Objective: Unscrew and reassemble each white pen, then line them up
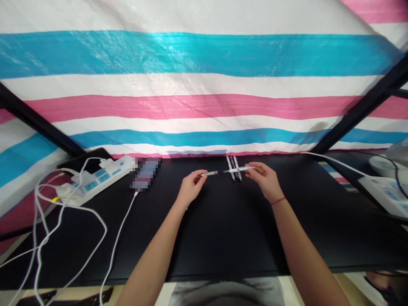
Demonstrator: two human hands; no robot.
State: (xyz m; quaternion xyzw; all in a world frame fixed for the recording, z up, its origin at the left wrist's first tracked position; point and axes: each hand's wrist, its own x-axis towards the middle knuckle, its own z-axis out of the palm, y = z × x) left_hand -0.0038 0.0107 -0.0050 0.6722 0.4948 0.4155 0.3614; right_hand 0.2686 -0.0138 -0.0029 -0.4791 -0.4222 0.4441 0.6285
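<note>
Over the black table (219,238), a pen lies in two parts between my hands, with a thin dark refill (222,171) bridging them. My left hand (192,186) pinches the greyish, partly clear pen part (211,173) at its outer end. The white pen barrel (239,169) is held at its right end by the fingertips of my right hand (265,180). Just beneath and behind the barrel, several white pens with dark grips (231,163) lie side by side on the table, partly covered by it.
A phone (145,174) charges at the left by a white cable (119,238). Beside it, a power strip (102,180) carries plugs and tangled cords. Another power strip (387,195) is at the right. Striped sheeting (204,106) hangs behind, with black frame bars (360,104) at both sides.
</note>
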